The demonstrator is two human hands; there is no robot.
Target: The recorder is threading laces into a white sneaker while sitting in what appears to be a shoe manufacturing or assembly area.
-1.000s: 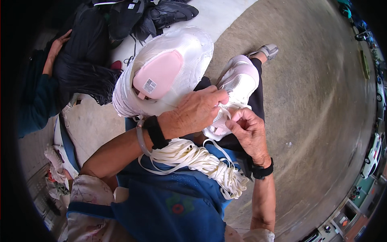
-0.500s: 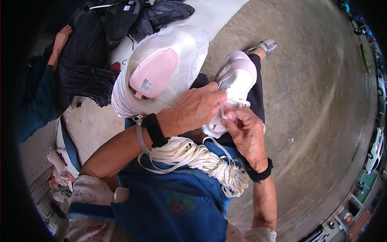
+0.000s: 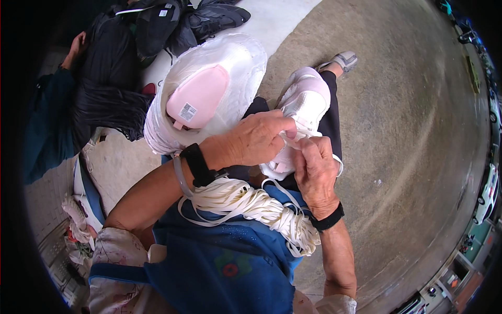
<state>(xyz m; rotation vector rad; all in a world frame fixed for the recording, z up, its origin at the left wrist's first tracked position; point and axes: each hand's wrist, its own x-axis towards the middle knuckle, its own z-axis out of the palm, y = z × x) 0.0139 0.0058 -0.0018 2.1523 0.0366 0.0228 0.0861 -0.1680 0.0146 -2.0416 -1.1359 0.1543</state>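
Note:
A white and pink sneaker [image 3: 306,102] lies across my leg, its toe pointing away from me. Over its laced opening both my hands work close together. My left hand [image 3: 251,138] pinches the white shoelace [image 3: 295,137] between thumb and fingers at the shoe's left side. My right hand [image 3: 318,178] is closed on the same lace, just to the right and nearer me. Part of the lace is hidden by my fingers. A thick hank of cream laces [image 3: 251,201] rests on my blue apron [image 3: 225,251], below my wrists.
A white shoe upper stack [image 3: 235,57] with a pink labelled sole [image 3: 198,99] stands left of the sneaker. Black shoes [image 3: 214,20] lie on a white surface [image 3: 282,15] at the back. A co-worker's hand [image 3: 77,47] shows far left. Concrete floor [image 3: 402,136] spreads right.
My right hand has shifted slightly up and left, its fingers now folded closer to my left hand. My left fingers have moved a little right over the lace.

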